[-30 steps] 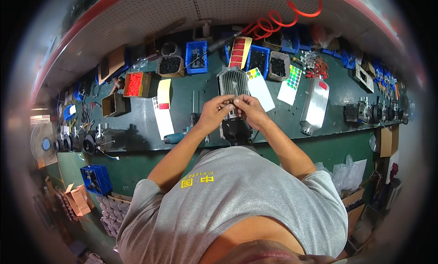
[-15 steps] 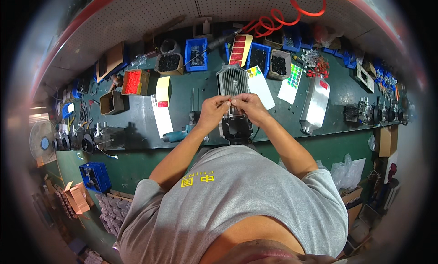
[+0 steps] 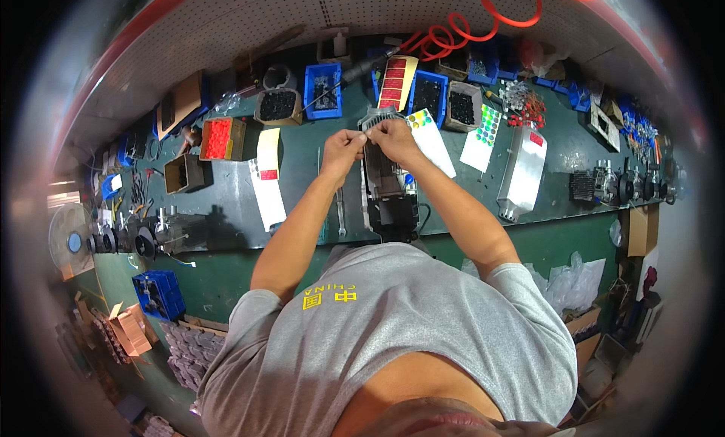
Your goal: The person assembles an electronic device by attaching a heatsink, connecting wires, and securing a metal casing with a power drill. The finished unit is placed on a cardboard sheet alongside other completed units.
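Along the back of the green counter (image 3: pixel 302 180) stand open bins: a blue bin (image 3: pixel 323 91) with dark small parts, a second blue bin (image 3: pixel 429 96) likewise filled with dark pieces, a grey box (image 3: pixel 461 106) of black parts, a dark tub (image 3: pixel 277 105) heaped with black bits, a cardboard box (image 3: pixel 223 138) packed with red pieces, and an open brown carton (image 3: pixel 185 173) whose contents cannot be made out. At the counter's middle a grey finned metal housing (image 3: pixel 382 161) lies lengthwise, its ribbed end pointing away from the person. Both hands meet just at that far end: the left hand (image 3: pixel 343 146) and the right hand (image 3: pixel 391 138) are each pinched nearly closed, fingertips close together, on something too small to tell. Sheets of coloured round stickers (image 3: pixel 483 127) and a silvery metal cover (image 3: pixel 522 171) lie to the right. A red coiled hose (image 3: pixel 483 18) hangs across the white pegboard wall (image 3: pixel 249 18) behind, and a blue crate (image 3: pixel 157 293) sits on the floor at the left.
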Motion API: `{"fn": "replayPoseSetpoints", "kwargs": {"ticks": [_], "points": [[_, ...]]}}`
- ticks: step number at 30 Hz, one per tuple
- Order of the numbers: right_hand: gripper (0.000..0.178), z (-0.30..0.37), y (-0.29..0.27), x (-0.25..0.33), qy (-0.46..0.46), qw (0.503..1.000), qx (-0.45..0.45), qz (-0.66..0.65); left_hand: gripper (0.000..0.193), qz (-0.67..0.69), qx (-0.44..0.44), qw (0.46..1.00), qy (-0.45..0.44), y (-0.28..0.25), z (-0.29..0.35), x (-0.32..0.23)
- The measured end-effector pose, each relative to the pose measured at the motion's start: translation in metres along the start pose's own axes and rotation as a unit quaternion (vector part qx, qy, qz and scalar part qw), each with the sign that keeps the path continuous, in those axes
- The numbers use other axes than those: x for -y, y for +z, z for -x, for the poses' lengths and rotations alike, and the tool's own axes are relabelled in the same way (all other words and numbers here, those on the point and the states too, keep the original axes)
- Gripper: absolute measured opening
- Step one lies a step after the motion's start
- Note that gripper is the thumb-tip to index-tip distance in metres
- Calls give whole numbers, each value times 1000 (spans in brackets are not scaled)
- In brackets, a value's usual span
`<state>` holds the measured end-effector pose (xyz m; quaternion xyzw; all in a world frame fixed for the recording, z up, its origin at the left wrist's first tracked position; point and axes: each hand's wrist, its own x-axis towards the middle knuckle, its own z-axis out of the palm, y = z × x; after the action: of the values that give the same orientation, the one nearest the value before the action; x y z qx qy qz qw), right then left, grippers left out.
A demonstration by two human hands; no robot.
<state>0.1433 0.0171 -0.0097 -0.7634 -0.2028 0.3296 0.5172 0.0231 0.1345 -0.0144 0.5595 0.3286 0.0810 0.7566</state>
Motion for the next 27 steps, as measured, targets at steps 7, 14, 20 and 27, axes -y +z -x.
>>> {"fn": "replayPoseSetpoints", "kwargs": {"ticks": [7,14,20,27], "points": [[18,-22,13,-25,-28,995,-25,97,13,-6,-57,998,0,0,-26,26],[18,-22,21,-34,-59,992,-33,110,11,39,-56,996,-55,2,-25,20],[20,-23,17,-47,-25,999,-26,3,11,30,-48,996,-68,6,-29,17],[34,0,-14,-17,132,910,32,-392,19,-64,-62,996,-23,4,-31,19]]}}
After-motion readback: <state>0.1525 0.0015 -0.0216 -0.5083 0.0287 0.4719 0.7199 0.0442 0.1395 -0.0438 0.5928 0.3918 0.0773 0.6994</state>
